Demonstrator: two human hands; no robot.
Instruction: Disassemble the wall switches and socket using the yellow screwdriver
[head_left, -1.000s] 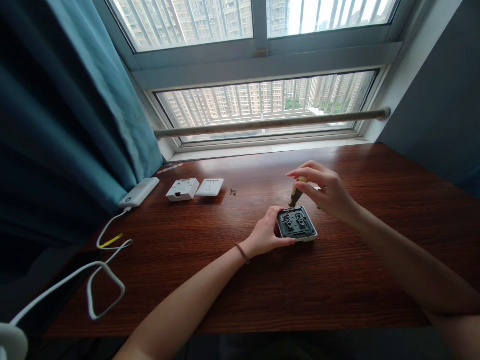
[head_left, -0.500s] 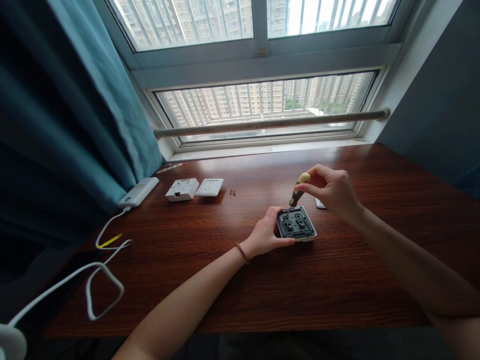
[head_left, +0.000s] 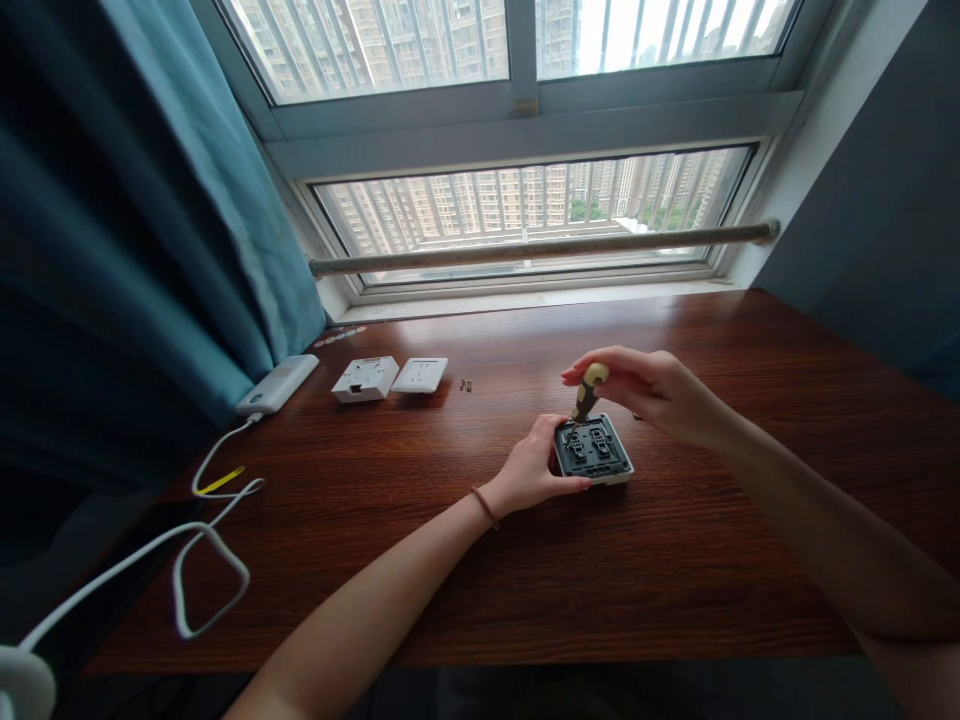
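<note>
A square wall switch (head_left: 600, 462) with a white rim and a dark inner face lies on the table. Its cover is off, showing two black mechanisms. Around its left side my left hand (head_left: 536, 465) is closed, the thumb along the near edge. My right hand (head_left: 649, 390) grips a screwdriver (head_left: 586, 392) with a yellow and dark handle. The screwdriver leans slightly, its tip down at the switch's upper left part. Whether the tip sits in a screw is too small to tell.
To the left on the wooden table (head_left: 420, 560) stand a white socket box (head_left: 365, 380), a white socket plate (head_left: 420, 375) and a few small screws (head_left: 466, 385). A white power strip (head_left: 277, 385) with a looping cable (head_left: 217, 545) lies by the curtain (head_left: 247, 250).
My right hand has shifted left and its fingers have changed their hold on the handle. The screwdriver stands slightly lower and further left. The left hand and switch stay put.
</note>
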